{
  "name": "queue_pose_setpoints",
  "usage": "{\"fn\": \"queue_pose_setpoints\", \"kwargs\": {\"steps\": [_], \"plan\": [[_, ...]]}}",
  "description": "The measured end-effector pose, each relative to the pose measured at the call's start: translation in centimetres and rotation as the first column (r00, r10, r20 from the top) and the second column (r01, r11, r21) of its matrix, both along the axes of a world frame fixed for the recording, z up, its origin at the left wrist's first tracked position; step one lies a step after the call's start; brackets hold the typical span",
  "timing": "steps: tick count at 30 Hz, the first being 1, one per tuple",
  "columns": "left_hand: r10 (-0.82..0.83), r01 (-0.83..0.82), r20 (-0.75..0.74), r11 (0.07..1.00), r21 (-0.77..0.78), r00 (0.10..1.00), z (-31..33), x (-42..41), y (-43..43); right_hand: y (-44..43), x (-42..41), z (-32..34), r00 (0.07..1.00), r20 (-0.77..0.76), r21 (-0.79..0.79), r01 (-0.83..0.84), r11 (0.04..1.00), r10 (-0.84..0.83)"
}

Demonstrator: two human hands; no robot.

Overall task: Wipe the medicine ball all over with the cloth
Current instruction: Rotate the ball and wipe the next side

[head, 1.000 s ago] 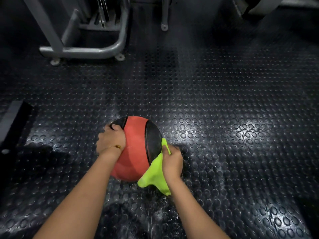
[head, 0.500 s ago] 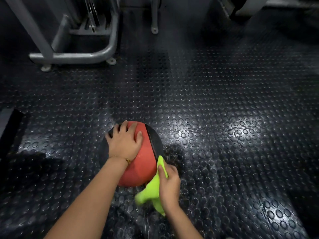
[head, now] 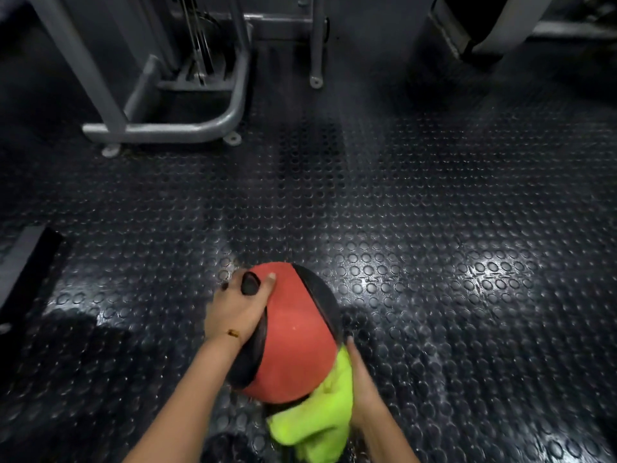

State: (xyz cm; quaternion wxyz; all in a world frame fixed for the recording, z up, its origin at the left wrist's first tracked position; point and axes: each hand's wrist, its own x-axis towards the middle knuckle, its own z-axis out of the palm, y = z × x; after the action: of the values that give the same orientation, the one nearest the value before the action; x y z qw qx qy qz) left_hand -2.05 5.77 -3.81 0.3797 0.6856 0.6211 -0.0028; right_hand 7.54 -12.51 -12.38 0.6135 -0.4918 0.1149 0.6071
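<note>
Grips the ball (head: 293,332) with the left hand (head: 237,309), fingers curled and spread over its upper left side, one fingertip on the red panel, the others toward the black. Wears a thin bracelet (head: 233,333) at that wrist. Presses the cloth (head: 320,416) against the ball's lower right side with the right hand (head: 362,385), fingers stretched straight along the cloth and blurred; cannot tell where the thumb lies. Steadies the ball on the studded floor (head: 434,228), toward its near edge and about midway between left and right, with the bunched yellow-green cloth tucked beside and partly under it, one end hanging toward the near edge. Faces, well apart toward the far left corner, a grey machine frame (head: 160,132) standing on the floor, with a thin post (head: 315,45) just right of it and a dark block (head: 23,262) at the left edge.
</note>
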Motion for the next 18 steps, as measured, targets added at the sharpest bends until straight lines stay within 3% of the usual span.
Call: {"fn": "queue_pose_setpoints", "kwargs": {"steps": [3,5,7,9,10,13,14,16,18], "plan": [[0.056,-0.035,0.172,0.992,-0.125,0.983,-0.9,0.1,-2.9,-2.7,2.9,1.5,0.976,0.207,-0.148,-0.042,0.988,0.073],[0.148,-0.081,0.27,0.967,-0.243,0.951,-1.6,0.0,-4.1,-4.1,4.8,3.5,0.887,0.427,-0.294,-0.048,0.955,0.176],[0.168,-0.098,0.287,0.965,-0.245,0.943,-1.9,0.1,-4.6,-4.2,5.7,6.2,0.759,0.559,-0.381,-0.122,0.917,0.333],[0.112,-0.082,0.226,0.987,-0.137,0.968,-1.8,0.9,-5.0,-3.2,5.7,8.1,0.553,0.638,-0.543,-0.171,0.822,0.536],[0.061,-0.051,0.173,0.997,-0.064,0.983,-1.5,1.5,-5.4,-2.6,5.7,8.9,0.454,0.68,-0.598,-0.11,0.794,0.575],[0.024,-0.029,0.052,0.994,0.107,0.998,-0.2,2.8,-7.4,-0.2,5.5,12.0,0.302,0.852,-0.489,0.161,0.857,0.428],[0.036,-0.043,0.046,0.986,0.159,0.998,0.1,2.9,-7.9,1.0,5.3,12.7,0.249,0.89,-0.43,0.172,0.886,0.383],[0.042,-0.05,0.042,0.972,0.228,0.998,0.0,3.0,-8.6,3.2,4.6,12.8,0.156,0.921,-0.372,0.085,0.924,0.356],[0.034,-0.041,0.031,0.971,0.235,0.999,0.0,3.2,-8.5,4.0,3.8,11.9,0.021,0.906,-0.422,-0.052,0.905,0.424]]}}
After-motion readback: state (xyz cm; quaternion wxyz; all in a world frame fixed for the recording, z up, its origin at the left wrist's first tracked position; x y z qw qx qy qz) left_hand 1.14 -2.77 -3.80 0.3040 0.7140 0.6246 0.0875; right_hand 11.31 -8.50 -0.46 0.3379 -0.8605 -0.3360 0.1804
